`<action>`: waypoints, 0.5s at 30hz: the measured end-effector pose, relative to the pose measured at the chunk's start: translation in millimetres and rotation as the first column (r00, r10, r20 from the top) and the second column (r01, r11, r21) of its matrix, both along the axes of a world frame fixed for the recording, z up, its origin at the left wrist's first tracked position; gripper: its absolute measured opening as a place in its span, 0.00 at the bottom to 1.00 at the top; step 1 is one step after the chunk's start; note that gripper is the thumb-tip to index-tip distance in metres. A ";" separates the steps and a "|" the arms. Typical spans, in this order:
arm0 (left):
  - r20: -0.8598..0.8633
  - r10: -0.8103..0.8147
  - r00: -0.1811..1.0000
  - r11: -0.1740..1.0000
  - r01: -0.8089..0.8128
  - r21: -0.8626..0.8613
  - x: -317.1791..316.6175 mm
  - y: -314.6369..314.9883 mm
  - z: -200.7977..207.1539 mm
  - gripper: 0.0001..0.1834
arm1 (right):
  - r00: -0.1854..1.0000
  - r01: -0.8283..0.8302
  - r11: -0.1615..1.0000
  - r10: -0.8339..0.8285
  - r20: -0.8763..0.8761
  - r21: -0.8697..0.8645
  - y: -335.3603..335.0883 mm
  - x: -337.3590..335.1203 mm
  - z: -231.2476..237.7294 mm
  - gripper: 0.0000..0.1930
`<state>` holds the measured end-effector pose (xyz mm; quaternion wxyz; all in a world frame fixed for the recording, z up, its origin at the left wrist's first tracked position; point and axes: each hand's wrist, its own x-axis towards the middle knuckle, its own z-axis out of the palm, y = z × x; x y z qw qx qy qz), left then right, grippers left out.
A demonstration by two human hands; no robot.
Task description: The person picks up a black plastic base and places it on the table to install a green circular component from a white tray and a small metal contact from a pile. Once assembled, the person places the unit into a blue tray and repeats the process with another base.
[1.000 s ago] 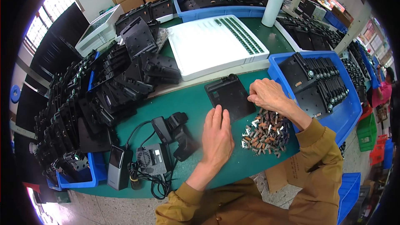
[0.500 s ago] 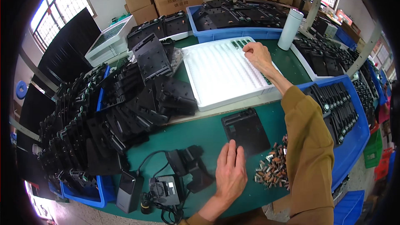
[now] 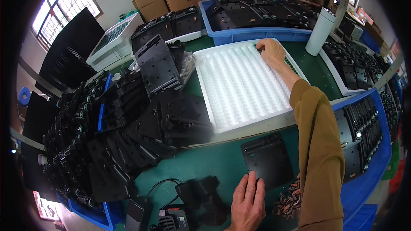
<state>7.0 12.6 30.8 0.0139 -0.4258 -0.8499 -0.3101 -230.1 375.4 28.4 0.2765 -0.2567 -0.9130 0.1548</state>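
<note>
Your left hand point(image 3: 248, 205) lies flat and ungripping, fingertips on the black plate's point(image 3: 269, 158) near left corner; the plate rests on the green table point(image 3: 192, 162). Your right hand point(image 3: 272, 52) curls over the white tray's point(image 3: 239, 85) far end; whether it pinches anything, I cannot tell.

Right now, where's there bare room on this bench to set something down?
Green mat shows bare between the black panel and piled black parts; a narrower strip separates white tray and bottle. The left side is crowded.
</note>
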 end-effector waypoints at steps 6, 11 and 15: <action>0.019 0.003 1.000 1.000 -0.003 0.011 0.6 0.9 -2.3 0.20 | 0.995 -0.093 0.993 0.089 0.046 0.075 12.6 -4.3 0.1 0.08; 0.094 -0.027 0.995 0.999 0.024 0.039 6.8 -4.2 -9.6 0.25 | 0.985 -0.169 0.977 0.164 -0.050 -0.133 35.3 -0.2 4.3 0.10; 0.036 -0.006 0.999 1.000 0.005 0.016 0.9 1.0 0.0 0.21 | 0.980 -0.175 0.941 0.136 -0.147 -0.290 36.0 12.8 4.9 0.12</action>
